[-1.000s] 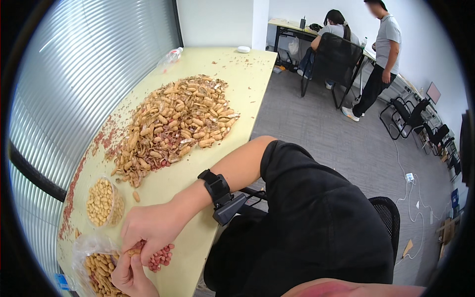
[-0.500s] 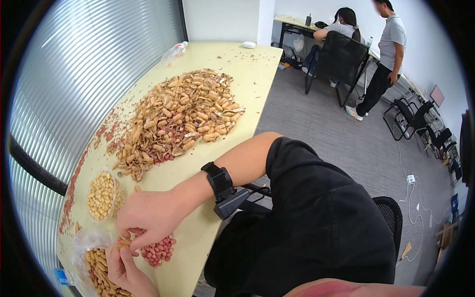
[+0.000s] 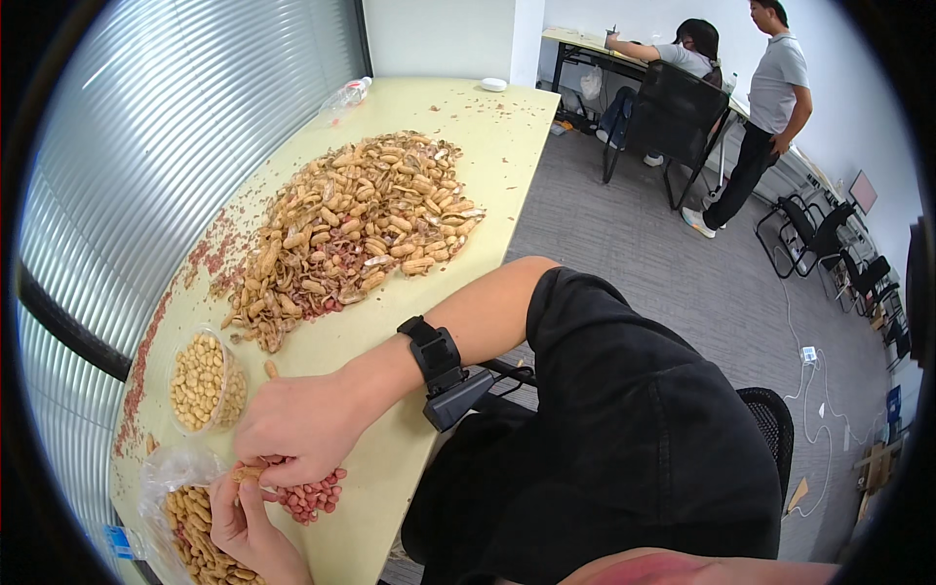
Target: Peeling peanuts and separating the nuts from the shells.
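A peanut in its shell (image 3: 248,474) is pinched between the fingertips of my left hand (image 3: 252,531). My right hand (image 3: 304,421) comes over it from above with its fingers closed on the same peanut; its thumb and fingertips are partly hidden. Just beneath my right hand lies a small pile of red-skinned peanut kernels (image 3: 314,497) on the table. A clear plastic bag (image 3: 185,463) of unshelled peanuts (image 3: 195,531) stands beside my left hand. Beyond my hands sits a clear round tub (image 3: 234,390) of pale skinned kernels (image 3: 198,378).
A big heap of peanut shells (image 3: 361,224) covers the table's (image 3: 517,166) middle. Red skins (image 3: 146,361) scatter along the blinds. A clear plastic bottle (image 3: 349,95) and a white round object (image 3: 493,85) lie at the far end. Two people are by a desk across the room.
My right fingers have curled in closer around the peanut at my left fingertips. Across the room, the seated person has stretched an arm forward.
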